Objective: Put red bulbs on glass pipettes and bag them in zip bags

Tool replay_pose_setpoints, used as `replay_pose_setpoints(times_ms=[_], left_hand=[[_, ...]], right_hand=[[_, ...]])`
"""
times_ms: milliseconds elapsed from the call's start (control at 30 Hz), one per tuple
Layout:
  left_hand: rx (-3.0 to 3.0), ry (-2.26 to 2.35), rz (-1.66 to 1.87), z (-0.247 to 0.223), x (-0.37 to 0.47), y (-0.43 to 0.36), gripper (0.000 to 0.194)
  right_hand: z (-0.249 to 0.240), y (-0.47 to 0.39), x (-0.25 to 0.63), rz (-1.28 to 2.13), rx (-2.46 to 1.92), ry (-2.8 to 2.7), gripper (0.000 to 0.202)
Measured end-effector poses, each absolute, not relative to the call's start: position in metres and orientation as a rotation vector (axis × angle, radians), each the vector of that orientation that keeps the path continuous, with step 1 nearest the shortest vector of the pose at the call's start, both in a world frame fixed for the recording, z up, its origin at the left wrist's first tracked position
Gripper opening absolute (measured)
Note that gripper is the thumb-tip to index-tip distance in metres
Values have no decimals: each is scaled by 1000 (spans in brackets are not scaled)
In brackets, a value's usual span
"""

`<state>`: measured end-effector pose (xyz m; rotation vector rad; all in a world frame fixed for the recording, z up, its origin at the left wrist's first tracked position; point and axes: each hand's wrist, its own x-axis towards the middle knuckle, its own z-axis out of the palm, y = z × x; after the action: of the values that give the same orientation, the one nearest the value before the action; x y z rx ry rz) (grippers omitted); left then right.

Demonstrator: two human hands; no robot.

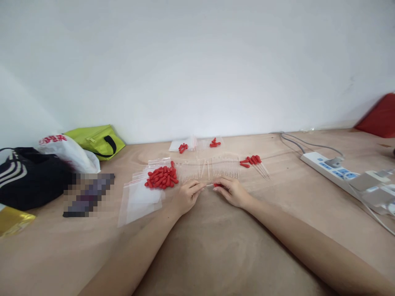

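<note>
My left hand [188, 197] pinches a clear tube [210, 185], right hand [233, 192] clamped on the red bulb [217, 185] at its end; tube sits between both. Out from there on bench [197, 246]: tube rows [225, 167] 10 to 1 o'clock, bulb pile [160, 177] 9-10, capped tubes [253, 159] 2.

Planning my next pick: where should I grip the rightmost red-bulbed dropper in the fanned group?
I'd pinch its red bulb from above, coming in on its right. The bulb is the thick, far end, likely easier to hold than the thin tube slanting nearer and rightward; neighboring droppers crowd its left.
</note>
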<state>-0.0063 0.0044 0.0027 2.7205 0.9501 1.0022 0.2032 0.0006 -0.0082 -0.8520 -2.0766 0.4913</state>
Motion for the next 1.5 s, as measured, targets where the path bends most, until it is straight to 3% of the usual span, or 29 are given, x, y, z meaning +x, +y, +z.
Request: replay_pose_setpoints(times_ms=[900, 1500], left_hand=[[2942, 986, 829, 2, -6, -3, 27], [2978, 979, 943, 1, 8, -6, 28]], right_hand=[[-14, -1, 206, 222, -674, -2192, 15], [-10, -1, 205, 144, -746, -2276, 16]])
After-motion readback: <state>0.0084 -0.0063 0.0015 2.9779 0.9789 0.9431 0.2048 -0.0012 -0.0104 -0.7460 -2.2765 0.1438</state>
